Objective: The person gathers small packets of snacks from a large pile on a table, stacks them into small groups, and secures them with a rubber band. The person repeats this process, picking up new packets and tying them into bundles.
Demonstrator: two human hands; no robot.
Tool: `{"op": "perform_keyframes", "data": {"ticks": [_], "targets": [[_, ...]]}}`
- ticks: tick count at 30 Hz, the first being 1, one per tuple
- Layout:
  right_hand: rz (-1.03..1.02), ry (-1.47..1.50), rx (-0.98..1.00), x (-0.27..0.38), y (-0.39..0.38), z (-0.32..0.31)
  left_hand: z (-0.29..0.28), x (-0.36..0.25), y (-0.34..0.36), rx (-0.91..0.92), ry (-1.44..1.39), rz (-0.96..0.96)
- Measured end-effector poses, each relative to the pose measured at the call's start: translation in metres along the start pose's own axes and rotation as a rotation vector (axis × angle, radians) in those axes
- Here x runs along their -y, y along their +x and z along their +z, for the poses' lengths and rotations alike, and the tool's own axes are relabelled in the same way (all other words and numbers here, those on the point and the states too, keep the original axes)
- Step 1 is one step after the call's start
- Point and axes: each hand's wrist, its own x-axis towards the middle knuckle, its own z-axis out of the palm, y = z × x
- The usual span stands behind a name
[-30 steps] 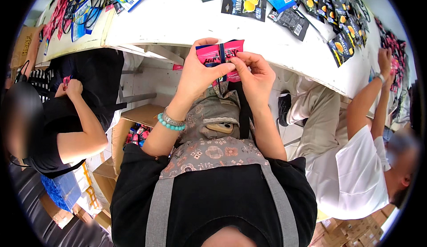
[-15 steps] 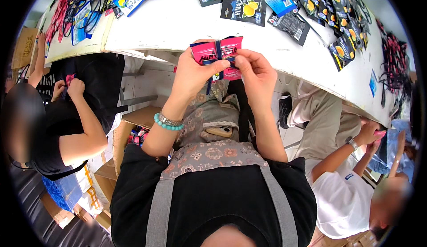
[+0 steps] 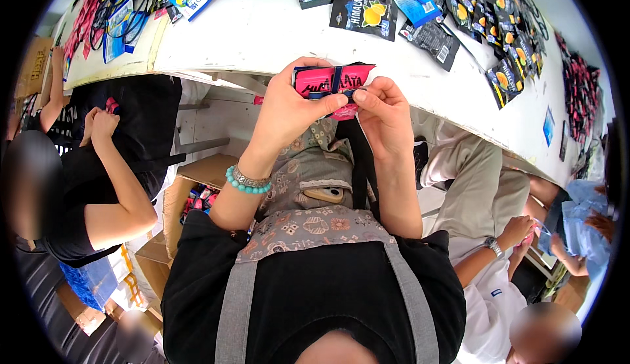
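My left hand [image 3: 289, 105] grips a pink printed packet [image 3: 315, 75] just past the white table's near edge, its thumb across the lower part. A dark blue band crosses the packet upright and sideways, and more crinkled pink packaging shows underneath. My right hand [image 3: 384, 115] pinches at the band by the packet's right side with thumb and forefinger, its other fingers curled. A turquoise bead bracelet and a silver one are on my left wrist.
Black, blue and pink packets with cords pile along the white table [image 3: 216, 42]. A co-worker [image 3: 118, 213] in black works at left; another [image 3: 479, 285] in white at right, with someone in blue beyond. An open cardboard box [image 3: 174, 200] holding pink packets stands lower left.
My hands and the packet have shifted slightly right since half a second ago, the right fingers lower on the band. The co-worker in white has drawn their hands down from the table and leaned back.
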Motion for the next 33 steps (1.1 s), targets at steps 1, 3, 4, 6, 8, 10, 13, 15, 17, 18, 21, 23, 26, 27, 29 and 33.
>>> {"op": "perform_keyframes", "data": {"ticks": [1,3,4,6,8,10,13,15,17,18,21,23,26,27,29,33], "targets": [[0.01,0.012,-0.007,0.0,0.0,0.0,-0.001,0.001,0.0,0.01,-0.004,-0.004],[0.028,0.041,-0.02,-0.002,0.0,-0.001,-0.003,0.005,0.001,0.032,-0.009,-0.011],[0.029,0.054,-0.024,-0.002,0.0,-0.001,-0.003,0.005,0.001,0.036,-0.016,-0.019],[0.031,0.083,-0.029,-0.003,0.0,-0.002,-0.002,0.003,0.0,0.045,-0.027,-0.032],[0.005,-0.027,-0.051,-0.003,-0.002,-0.002,-0.003,0.005,-0.001,0.063,-0.077,-0.023],[-0.083,-0.314,-0.072,-0.001,-0.006,0.003,-0.004,0.009,-0.002,0.044,-0.151,-0.036],[-0.47,-1.116,-0.023,0.002,-0.017,0.012,-0.01,0.013,-0.001,-0.024,-0.224,-0.06],[-0.276,-1.185,-0.04,0.005,-0.036,0.024,-0.01,0.012,-0.001,-0.073,-0.269,-0.045],[-0.224,-1.253,-0.016,0.013,-0.045,0.015,-0.01,0.007,-0.002,-0.083,-0.255,-0.031],[-0.27,-1.239,-0.019,0.021,-0.049,0.011,-0.011,0.006,-0.004,-0.042,-0.209,0.009],[-0.391,-0.98,-0.121,0.032,-0.036,0.016,-0.008,0.004,-0.014,0.152,-0.139,0.014],[-0.24,-0.885,-0.111,0.024,-0.036,0.028,-0.004,0.006,-0.028,0.242,-0.134,0.034],[-0.215,-1.029,-0.156,0.005,-0.048,0.019,-0.007,0.022,-0.045,0.191,-0.094,0.071],[-0.294,-1.088,-0.112,-0.003,-0.052,0.015,-0.01,0.029,-0.052,0.148,-0.029,0.038],[-0.461,-1.164,-0.04,-0.019,-0.056,0.011,-0.003,0.029,-0.061,0.014,-0.055,0.037],[-0.337,-1.105,-0.017,-0.044,-0.058,-0.004,0.006,0.049,-0.07,-0.17,-0.327,-0.082]]}}
